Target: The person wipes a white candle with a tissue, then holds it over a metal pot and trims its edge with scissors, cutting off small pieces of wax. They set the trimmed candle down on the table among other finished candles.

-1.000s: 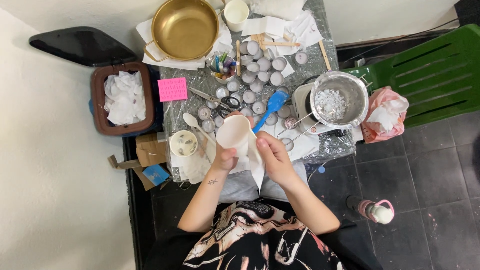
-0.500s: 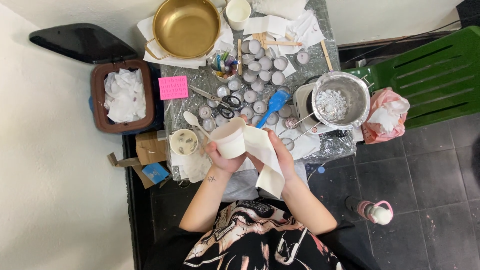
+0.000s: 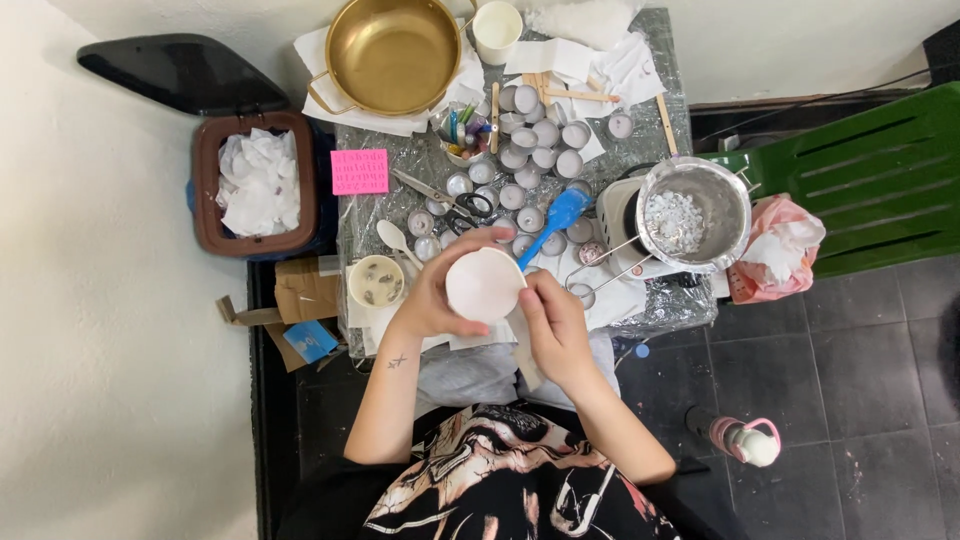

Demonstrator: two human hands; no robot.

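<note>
Crowding the table (image 3: 660, 300) edge-to-edge, clutter leaves little room; left hand (image 3: 435, 300) fingers grasp the white cup (image 3: 484, 285), now tipped bottom-up, right hand (image 3: 553, 325) pinching tissue (image 3: 522, 345)

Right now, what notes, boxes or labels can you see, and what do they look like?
Sticky note: bright pink square with handwriting, on the table's left edge beside the bin.
Small box: blue, on the floor under the table's left corner.
Cardboard pieces: brown, flattened, beside the blue box.
</note>
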